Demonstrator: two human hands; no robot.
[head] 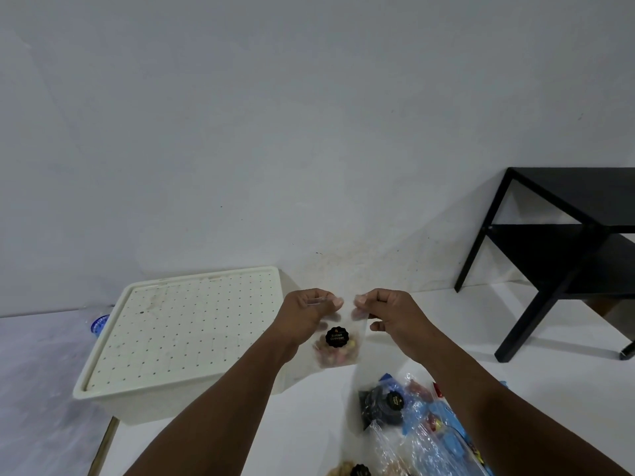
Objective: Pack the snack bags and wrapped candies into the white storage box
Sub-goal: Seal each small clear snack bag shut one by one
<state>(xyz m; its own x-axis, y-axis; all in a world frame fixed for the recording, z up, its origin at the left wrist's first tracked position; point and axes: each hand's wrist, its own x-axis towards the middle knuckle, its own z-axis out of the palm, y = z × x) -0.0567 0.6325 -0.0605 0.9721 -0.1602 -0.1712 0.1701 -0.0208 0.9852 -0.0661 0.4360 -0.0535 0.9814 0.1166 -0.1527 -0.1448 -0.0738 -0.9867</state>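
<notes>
As left hand [308,313] and right hand [392,314] pinch its top edge, snack bag [338,353] hangs free.

cream box lid [185,324] dotted with small dark holes; clear snack bag [338,341] with black round label.

The closed lid [185,324] of the white storage box [165,403] hides whatever lies inside. Behind the box's far left corner, a blue-capped bottle [99,322] is mostly hidden. The clear snack bag [338,348], pinched by the left hand [309,312] and right hand [391,312], is blurred. Its contents show only as pinkish lumps, and its black label [336,337] is barely legible. The pile of snack bags [422,431] runs off the bottom edge, as do both forearms. The black table [567,214] is cut off at the right.
</notes>
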